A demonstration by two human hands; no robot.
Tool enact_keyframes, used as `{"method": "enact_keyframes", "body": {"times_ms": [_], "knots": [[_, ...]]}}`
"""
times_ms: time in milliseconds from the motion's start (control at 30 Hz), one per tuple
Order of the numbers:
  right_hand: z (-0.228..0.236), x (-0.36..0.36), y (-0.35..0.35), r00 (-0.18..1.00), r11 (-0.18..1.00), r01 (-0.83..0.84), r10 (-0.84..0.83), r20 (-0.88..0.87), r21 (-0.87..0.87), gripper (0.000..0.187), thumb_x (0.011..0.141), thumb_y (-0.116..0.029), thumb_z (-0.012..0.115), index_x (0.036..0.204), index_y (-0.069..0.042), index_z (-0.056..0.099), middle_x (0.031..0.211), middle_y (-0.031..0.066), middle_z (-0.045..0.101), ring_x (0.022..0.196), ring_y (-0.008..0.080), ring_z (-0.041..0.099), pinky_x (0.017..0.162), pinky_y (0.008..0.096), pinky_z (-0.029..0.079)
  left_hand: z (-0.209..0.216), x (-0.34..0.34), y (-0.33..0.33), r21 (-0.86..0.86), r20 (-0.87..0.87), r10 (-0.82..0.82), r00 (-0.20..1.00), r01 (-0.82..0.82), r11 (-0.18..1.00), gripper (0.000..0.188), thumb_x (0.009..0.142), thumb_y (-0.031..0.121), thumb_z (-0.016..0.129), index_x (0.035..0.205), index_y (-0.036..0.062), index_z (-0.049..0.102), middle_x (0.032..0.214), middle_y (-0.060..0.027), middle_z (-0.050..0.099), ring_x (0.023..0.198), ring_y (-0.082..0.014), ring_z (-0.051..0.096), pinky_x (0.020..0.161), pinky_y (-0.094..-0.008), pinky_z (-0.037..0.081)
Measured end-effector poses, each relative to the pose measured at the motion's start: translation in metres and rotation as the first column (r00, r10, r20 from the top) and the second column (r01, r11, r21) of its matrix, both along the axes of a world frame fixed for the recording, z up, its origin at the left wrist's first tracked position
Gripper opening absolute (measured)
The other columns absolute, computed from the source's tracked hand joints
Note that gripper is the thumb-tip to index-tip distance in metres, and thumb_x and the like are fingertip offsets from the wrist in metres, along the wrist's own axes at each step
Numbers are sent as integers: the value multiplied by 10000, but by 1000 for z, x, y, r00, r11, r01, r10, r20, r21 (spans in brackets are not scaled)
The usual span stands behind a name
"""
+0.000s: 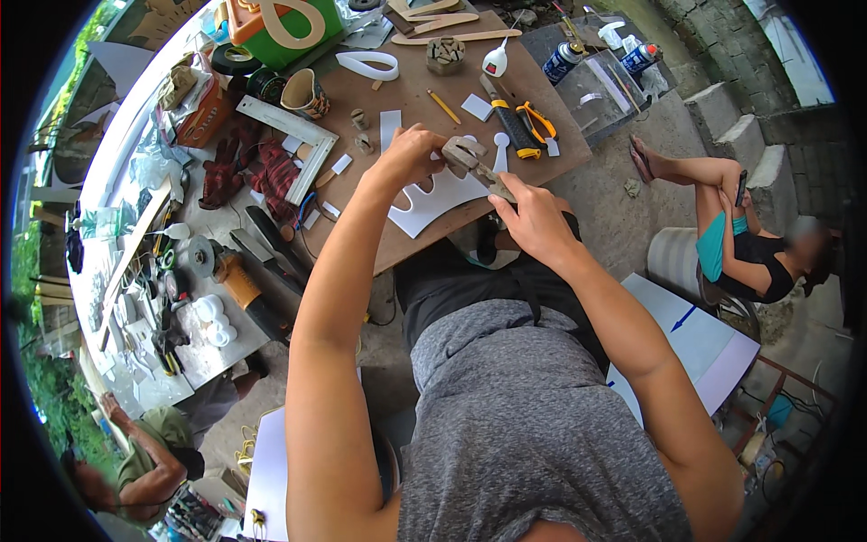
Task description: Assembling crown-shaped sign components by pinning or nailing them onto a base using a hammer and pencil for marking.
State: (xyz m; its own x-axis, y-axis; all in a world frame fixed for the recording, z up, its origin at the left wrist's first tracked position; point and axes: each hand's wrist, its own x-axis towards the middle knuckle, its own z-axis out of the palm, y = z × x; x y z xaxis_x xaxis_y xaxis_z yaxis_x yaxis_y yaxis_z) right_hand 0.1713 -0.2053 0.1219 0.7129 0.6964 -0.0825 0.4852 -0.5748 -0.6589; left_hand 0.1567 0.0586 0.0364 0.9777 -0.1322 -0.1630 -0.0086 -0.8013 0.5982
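My right hand (539, 224) is closed round the lower end of a grey-brown, lumpy piece (465, 152) with a notched, rounded head, something like stone or clay; its exact kind is unclear. My left hand (414, 155) has its fingers bent together right beside that head. What they pinch, if anything, is hidden. Under both hands a white sheet (442, 206) with a curved lower edge and rounded cutouts lies at the table's near edge. Close by are a narrow white strip (390, 128) and a small white piece with a round end (501, 154).
On the brown board (406, 90) lie a yellow pencil (443, 107), orange-handled pliers (536, 121), a cutter (517, 131), a glue bottle (495, 61) and a metal square (293, 135). An angle grinder (239, 280) rests at left. One person (741, 230) sits right, another (149, 452) lower left.
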Motion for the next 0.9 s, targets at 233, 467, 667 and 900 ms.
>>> {"method": "enact_keyframes", "body": {"times_ms": [233,467,667,900], "knots": [[-10,-5,-2,1000,999,6,-7,-19,-34,374,978,-201,651,1240,59,590,930,318,690,903,495,674,772,524,533,3,-2,-3,22,-10,17,1000,-17,1000,359,801,161,771,1156,208,754,1029,-69,746,1131,-296,583,1008,-479,393],[-7,-7,-5,999,996,43,-44,16,78,386,978,-215,652,1243,59,589,912,319,688,903,493,673,764,523,529,4,-1,-4,0,23,6,1000,-6,1000,343,807,139,760,1140,220,757,1031,-64,747,1125,-296,591,998,-470,394],[14,-6,-6,997,995,64,-61,-38,78,358,982,-199,647,1220,65,598,921,320,684,893,489,675,738,509,530,0,-2,-3,22,89,28,996,-30,999,228,748,133,771,964,207,772,956,42,763,1069,-240,605,924,-431,392],[12,-1,-21,995,984,87,-79,-53,155,362,989,-202,641,1210,81,592,908,316,685,883,480,680,733,487,532,14,-8,-11,101,45,-31,998,26,995,224,755,276,831,975,273,788,968,53,730,1118,-218,572,935,-418,361]]}}
